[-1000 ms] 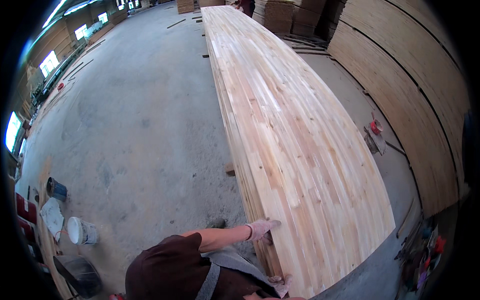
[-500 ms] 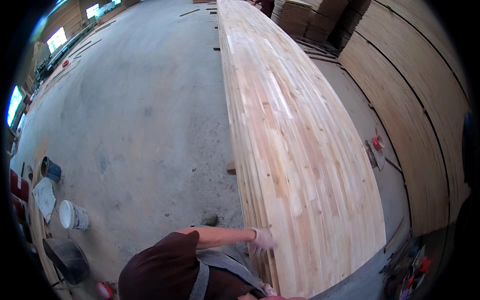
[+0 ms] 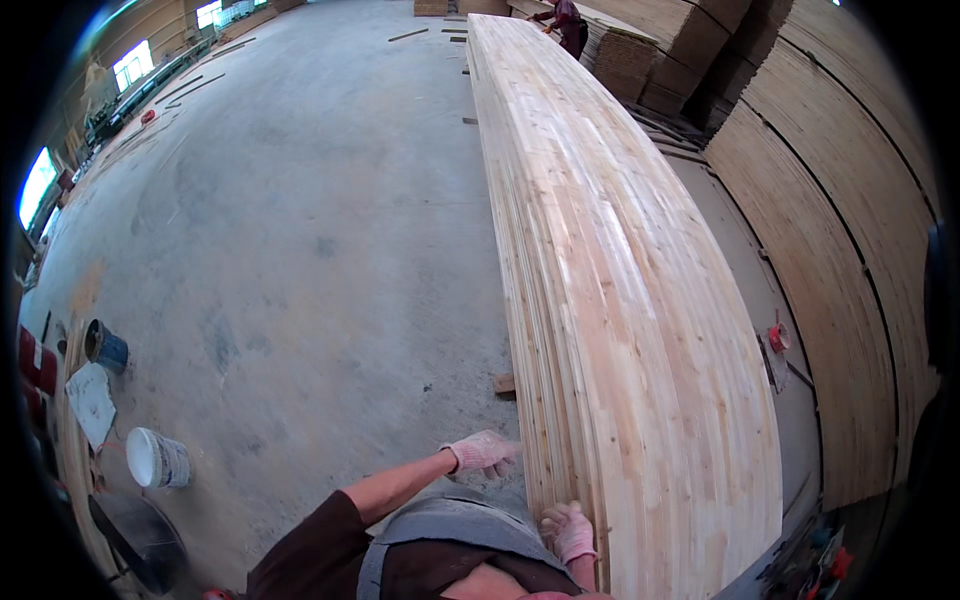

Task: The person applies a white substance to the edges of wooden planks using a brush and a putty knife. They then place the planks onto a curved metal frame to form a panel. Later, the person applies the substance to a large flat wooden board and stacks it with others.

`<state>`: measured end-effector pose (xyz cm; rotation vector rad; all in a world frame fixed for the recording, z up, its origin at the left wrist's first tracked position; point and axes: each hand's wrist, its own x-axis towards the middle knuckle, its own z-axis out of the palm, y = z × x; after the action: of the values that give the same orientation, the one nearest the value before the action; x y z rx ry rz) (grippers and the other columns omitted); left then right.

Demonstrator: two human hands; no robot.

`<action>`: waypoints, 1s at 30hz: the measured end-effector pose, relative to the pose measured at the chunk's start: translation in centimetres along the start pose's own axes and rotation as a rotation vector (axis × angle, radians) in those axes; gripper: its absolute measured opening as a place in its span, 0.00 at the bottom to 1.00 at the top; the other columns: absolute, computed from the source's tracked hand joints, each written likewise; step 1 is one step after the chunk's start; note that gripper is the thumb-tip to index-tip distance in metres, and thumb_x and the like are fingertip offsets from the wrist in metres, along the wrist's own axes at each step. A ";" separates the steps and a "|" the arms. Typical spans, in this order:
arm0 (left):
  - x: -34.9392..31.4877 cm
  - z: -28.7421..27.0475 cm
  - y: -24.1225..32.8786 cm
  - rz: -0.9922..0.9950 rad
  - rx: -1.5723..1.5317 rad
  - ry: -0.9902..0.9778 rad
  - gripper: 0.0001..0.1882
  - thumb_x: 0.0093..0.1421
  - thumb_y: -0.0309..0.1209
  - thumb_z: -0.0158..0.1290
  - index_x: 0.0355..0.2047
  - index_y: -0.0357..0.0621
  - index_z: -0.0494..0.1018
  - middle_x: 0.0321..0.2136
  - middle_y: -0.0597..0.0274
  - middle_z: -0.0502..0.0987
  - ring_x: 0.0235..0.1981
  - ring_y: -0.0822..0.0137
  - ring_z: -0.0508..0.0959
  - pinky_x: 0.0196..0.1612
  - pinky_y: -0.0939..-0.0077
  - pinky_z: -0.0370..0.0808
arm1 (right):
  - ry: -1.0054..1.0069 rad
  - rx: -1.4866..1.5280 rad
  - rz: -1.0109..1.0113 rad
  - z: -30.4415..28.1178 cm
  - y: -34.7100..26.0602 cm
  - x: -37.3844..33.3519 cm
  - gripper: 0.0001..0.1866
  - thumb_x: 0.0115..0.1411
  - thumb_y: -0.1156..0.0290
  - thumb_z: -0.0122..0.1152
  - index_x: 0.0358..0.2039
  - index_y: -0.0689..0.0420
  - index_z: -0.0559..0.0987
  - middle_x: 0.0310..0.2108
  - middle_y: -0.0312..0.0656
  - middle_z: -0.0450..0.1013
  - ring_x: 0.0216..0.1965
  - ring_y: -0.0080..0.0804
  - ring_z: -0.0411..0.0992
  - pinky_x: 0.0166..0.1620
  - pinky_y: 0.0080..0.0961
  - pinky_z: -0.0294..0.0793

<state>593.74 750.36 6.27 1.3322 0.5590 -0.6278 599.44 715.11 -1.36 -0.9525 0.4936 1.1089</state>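
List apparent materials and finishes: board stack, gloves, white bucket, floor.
Board stack: wood, perhaps uncoated; knots and strips of differing tone show.
Gloves: probably knitted fabric, matte; soft folds, snug cuffs.
White bucket: likely plastic; pale, smudged wall.
Floor: looks like concrete, dull grey; blotchy, continuous surface.

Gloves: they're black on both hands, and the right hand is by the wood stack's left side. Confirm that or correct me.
One correction: the gloves are pale pink, not black, as the head view shows. The right hand is indeed by the left side of the wood stack.
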 end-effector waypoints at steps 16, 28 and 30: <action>2.7 -26.2 -4.6 -0.088 -0.332 0.371 0.31 0.71 0.50 0.49 0.56 0.29 0.75 0.50 0.45 0.82 0.39 0.55 0.86 0.44 0.64 0.83 | 0.369 0.174 -0.255 7.8 -5.0 11.8 0.37 0.74 0.35 0.35 0.47 0.57 0.78 0.31 0.40 0.76 0.25 0.31 0.68 0.25 0.32 0.64; 14.3 -34.1 -6.9 -0.320 0.168 -0.090 0.38 0.72 0.56 0.44 0.60 0.28 0.72 0.43 0.44 0.85 0.35 0.56 0.87 0.39 0.66 0.79 | 0.991 0.309 -0.172 13.6 24.5 2.5 0.23 0.70 0.52 0.58 0.48 0.61 0.79 0.41 0.49 0.83 0.35 0.40 0.82 0.34 0.39 0.82; 15.3 -32.7 -8.2 -0.323 0.217 -0.165 0.37 0.72 0.56 0.45 0.60 0.28 0.72 0.42 0.45 0.85 0.35 0.56 0.86 0.40 0.64 0.79 | 1.019 0.461 0.017 15.7 38.6 1.0 0.22 0.70 0.53 0.57 0.47 0.63 0.80 0.36 0.50 0.84 0.30 0.39 0.83 0.34 0.37 0.81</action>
<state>598.38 780.12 -15.22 1.3874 0.5884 -1.0783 562.98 733.79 -8.99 -1.0439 1.5099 0.4049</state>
